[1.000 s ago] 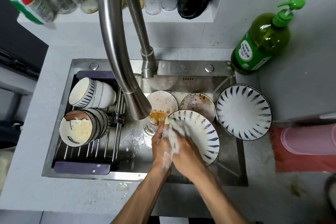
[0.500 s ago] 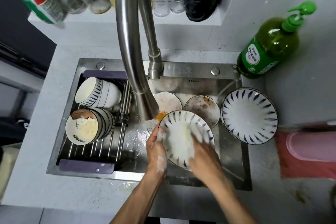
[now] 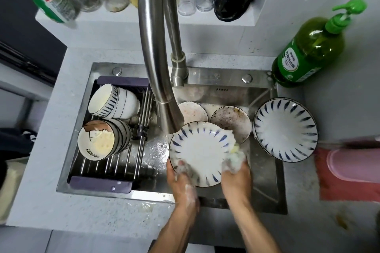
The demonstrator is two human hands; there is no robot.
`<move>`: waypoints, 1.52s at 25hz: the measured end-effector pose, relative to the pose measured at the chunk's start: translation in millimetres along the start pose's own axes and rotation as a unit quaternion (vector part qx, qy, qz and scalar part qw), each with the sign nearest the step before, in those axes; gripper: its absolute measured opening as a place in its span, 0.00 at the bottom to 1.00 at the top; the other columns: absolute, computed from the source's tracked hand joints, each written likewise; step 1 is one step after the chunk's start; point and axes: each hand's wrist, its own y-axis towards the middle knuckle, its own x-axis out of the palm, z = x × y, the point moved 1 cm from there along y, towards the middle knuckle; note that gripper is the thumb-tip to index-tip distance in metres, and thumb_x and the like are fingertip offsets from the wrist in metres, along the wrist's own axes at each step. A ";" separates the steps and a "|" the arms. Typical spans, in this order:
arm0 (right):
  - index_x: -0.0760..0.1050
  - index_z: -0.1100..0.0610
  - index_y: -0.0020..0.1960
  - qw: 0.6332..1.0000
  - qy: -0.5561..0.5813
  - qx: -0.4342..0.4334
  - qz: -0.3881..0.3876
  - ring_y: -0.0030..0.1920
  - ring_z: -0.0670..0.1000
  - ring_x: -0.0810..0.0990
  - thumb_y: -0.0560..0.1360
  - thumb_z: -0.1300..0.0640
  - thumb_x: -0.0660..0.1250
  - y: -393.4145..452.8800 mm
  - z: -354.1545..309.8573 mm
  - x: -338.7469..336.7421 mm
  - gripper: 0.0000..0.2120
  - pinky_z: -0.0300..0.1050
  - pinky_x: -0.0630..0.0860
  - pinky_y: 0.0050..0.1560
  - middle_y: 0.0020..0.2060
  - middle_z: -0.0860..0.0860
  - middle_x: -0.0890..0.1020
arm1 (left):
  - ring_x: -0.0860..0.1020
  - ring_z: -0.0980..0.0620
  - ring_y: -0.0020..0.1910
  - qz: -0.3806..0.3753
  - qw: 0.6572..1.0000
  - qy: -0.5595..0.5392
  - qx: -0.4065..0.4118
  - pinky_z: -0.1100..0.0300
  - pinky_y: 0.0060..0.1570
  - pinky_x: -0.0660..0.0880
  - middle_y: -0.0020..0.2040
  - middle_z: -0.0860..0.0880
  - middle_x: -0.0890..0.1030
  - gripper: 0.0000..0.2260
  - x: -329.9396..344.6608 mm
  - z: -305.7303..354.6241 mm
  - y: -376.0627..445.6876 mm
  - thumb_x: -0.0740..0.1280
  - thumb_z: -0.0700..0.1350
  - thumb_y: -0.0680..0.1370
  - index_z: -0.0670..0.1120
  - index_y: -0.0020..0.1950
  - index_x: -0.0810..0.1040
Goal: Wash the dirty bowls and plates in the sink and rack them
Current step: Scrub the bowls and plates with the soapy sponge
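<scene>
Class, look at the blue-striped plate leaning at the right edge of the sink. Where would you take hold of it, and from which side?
Take the leaning plate by its upper right rim, coming from the counter side. It tilts with its face towards the sink, so that rim is raised and free, while its left edge sits close to the dirty plate.

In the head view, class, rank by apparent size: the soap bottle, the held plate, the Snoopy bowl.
1. Soap bottle
2. Held plate, nearly as large; nearness to the camera makes this unsure.
3. Snoopy bowl
</scene>
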 end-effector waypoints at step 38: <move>0.77 0.58 0.64 0.928 -0.078 -0.328 -0.160 0.68 0.57 0.72 0.68 0.64 0.67 42.7 -47.3 2.9 0.24 0.39 0.62 0.67 0.64 0.56 0.77 | 0.85 0.46 0.37 -0.215 0.967 0.113 -0.082 0.55 0.35 0.82 0.38 0.43 0.86 0.19 18.8 12.3 9.7 0.70 0.33 0.57 0.36 0.48 0.81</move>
